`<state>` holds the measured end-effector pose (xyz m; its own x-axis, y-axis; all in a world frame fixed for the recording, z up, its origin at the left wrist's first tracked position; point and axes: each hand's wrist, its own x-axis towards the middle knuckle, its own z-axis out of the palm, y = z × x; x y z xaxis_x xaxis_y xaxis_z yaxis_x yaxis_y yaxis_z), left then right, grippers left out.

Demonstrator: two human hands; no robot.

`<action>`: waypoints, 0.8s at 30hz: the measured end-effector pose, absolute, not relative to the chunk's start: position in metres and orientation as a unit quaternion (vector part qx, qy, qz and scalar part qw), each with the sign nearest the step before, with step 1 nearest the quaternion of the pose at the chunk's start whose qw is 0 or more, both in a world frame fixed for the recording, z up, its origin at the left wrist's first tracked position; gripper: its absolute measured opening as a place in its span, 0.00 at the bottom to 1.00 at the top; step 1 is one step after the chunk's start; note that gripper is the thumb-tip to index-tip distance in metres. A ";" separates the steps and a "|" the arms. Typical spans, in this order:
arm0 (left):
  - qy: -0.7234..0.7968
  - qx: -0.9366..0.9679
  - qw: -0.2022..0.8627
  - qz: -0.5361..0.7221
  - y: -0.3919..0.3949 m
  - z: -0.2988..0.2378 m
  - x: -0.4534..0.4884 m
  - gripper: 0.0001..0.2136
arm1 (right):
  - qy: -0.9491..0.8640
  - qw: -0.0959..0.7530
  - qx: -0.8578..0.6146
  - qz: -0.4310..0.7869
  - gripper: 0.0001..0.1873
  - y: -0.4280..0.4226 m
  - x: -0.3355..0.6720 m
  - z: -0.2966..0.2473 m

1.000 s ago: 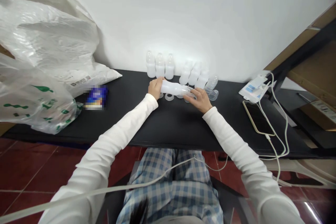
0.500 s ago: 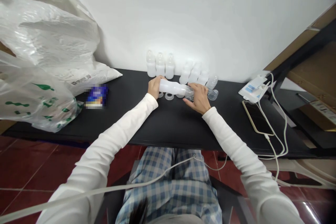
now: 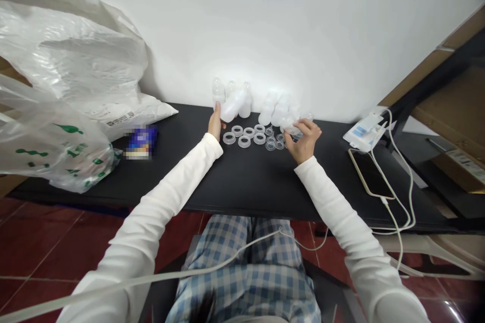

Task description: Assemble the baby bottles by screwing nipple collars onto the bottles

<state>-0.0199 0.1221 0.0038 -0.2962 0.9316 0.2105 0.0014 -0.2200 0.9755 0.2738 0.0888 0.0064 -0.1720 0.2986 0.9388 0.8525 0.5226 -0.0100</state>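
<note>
My left hand (image 3: 215, 120) holds a translucent white bottle body (image 3: 232, 105), tilted, near the row of assembled baby bottles (image 3: 242, 97) standing against the wall. My right hand (image 3: 304, 137) grips a clear bottle cap piece (image 3: 290, 124) above the black table (image 3: 235, 176). Between the hands lie several clear screw rings (image 3: 244, 137) and small clear teats (image 3: 273, 142) on the tabletop. More bottles (image 3: 276, 106) stand behind the right hand.
Big white plastic bags (image 3: 64, 91) crowd the left end of the table, with a small blue packet (image 3: 141, 141) beside them. A phone (image 3: 369, 171) on a white cable and a white box (image 3: 361, 131) lie at the right. A wooden shelf frame (image 3: 447, 91) rises at far right.
The hands pulled apart: the left carried the bottle body up and back toward the row, the right came away holding the cap piece. The rings and teats are now uncovered.
</note>
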 end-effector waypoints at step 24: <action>0.704 0.651 0.098 0.268 0.154 0.029 0.065 0.18 | -0.648 0.536 -0.482 -0.247 0.22 0.095 0.279 0.008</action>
<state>0.0646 0.1536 0.0291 -0.1340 0.9683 0.2106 0.8635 0.0098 0.5043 0.2792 0.0950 0.0076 0.0392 0.3599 0.9321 0.8896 0.4123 -0.1967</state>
